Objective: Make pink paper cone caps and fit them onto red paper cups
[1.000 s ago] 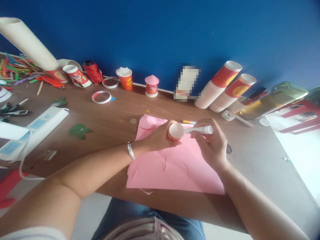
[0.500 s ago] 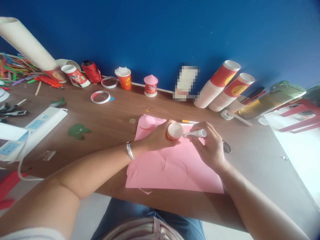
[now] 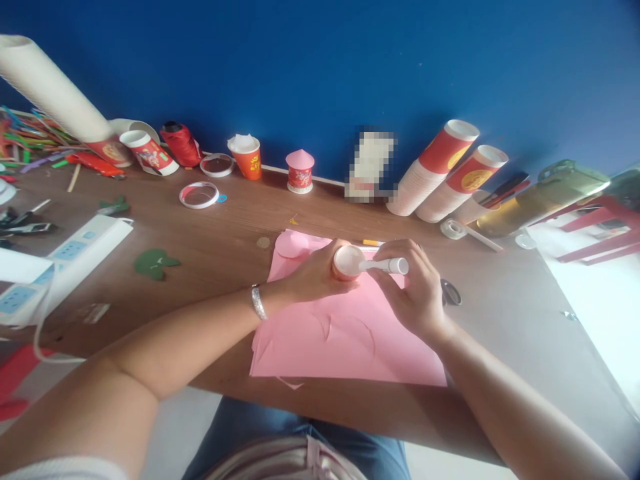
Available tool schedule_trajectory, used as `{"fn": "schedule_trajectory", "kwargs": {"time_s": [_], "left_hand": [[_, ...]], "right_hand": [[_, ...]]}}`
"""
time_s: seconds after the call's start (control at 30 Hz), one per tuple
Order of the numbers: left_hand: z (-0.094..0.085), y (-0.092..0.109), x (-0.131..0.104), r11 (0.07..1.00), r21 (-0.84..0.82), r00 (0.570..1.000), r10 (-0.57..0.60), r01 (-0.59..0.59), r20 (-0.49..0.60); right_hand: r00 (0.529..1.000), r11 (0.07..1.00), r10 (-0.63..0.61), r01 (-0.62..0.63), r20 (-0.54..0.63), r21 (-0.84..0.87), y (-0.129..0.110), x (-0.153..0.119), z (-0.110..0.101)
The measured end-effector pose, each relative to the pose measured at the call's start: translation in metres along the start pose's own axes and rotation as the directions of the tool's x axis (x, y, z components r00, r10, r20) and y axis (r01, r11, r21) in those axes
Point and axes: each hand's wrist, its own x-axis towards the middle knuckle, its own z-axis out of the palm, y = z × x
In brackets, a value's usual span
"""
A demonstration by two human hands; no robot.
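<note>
One desk (image 3: 230,223) carries everything, with the pink paper (image 3: 300,353) spread on it beneath both hands. Over the far half of that paper, the left hand (image 3: 320,270) curls its grip round a small cup (image 3: 347,261), mouth up; whether the cup's base rests on the paper is hidden. The right hand (image 3: 407,290) pinches a white tube (image 3: 383,265) between thumb and fingers, its end at the cup's right rim, though contact is hard to confirm. To do this well, I would keep the left grip firm but light, since a thin cup wall probably dents, turn the cup rather than the wrist, and work the tube round in short, even strokes.

Around the pink paper, largest first: a tall cup stack (image 3: 53,87) leans far to its left, past the power strip (image 3: 100,257); a bottle (image 3: 543,197) lies beyond its far right corner; a roofed cup (image 3: 300,175) stands behind it. Nearer the work, a black ring (image 3: 457,298) sits just right of the paper by the right wrist, and a yellow stick (image 3: 371,243) lies at its far edge; those last two seem likeliest to get knocked.
</note>
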Motion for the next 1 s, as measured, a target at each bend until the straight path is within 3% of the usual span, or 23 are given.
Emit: {"fn": "schedule_trajectory", "kwargs": {"time_s": [0.3,0.4,0.5,0.6,1.0], "left_hand": [[0.0,0.0,0.001,1.0,0.0,1.0,0.002,-0.002,-0.015],[0.0,0.003,0.001,0.999,0.011,0.999,-0.032,0.032,-0.011],[0.0,0.006,0.001,0.998,0.012,0.998,-0.068,0.068,0.003],[-0.001,0.008,0.001,0.996,0.008,0.996,-0.087,0.087,0.005],[-0.002,0.004,0.0,0.997,-0.033,0.996,-0.072,0.074,0.044]], "right_hand": [[0.999,1.0,0.019,-0.019,0.031,-0.003,0.005,-0.01,-0.006],[0.991,0.992,0.126,-0.127,0.034,0.027,0.009,-0.015,-0.01],[0.951,0.938,0.309,-0.308,0.018,0.156,0.012,-0.015,-0.013],[0.915,0.88,0.403,-0.386,-0.006,0.277,0.013,-0.007,-0.011],[0.93,0.9,0.362,-0.365,0.06,0.239,0.015,0.008,0.0]]}}
